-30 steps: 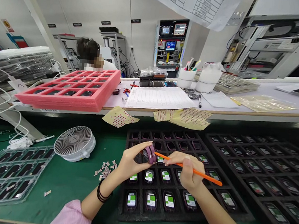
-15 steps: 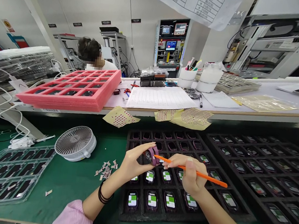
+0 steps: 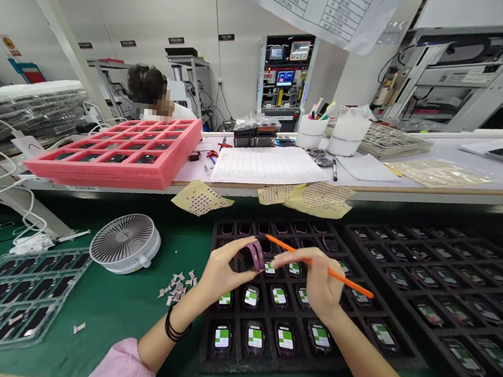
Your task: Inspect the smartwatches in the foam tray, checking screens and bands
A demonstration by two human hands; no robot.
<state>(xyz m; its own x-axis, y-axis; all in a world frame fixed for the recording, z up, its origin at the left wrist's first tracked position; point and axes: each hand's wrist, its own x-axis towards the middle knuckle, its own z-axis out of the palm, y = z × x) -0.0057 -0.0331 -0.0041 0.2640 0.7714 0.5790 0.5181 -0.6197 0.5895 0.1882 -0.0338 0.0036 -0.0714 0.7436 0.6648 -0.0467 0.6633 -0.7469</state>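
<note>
Between the thumb and fingers of my left hand (image 3: 225, 267) is a purple watch case (image 3: 256, 255), held on edge above a black foam tray (image 3: 235, 362). My right hand (image 3: 320, 278) grips an orange stick-like tool (image 3: 349, 284), perhaps a pry stick. Its pointed end is up to the right of the case and apart from it. Below both hands, the tray's compartments hold several watch units, many with lit green-and-white screens, such as one watch (image 3: 285, 337) in the front row. My fingers hide part of the case and some compartments.
Another dark tray of watches (image 3: 439, 316) adjoins on the right. To the left are a small grey fan (image 3: 126, 243), scattered small pieces (image 3: 177, 288) and a clear plastic tray (image 3: 14, 293). A pink foam tray (image 3: 164, 174) rests on the shelf; a person (image 3: 148, 86) is beyond it.
The orange tool's tip has come away from the purple case and now points higher. The right hand's fingers have shifted on the tool. My left hand keeps hold of the case, turned slightly.
</note>
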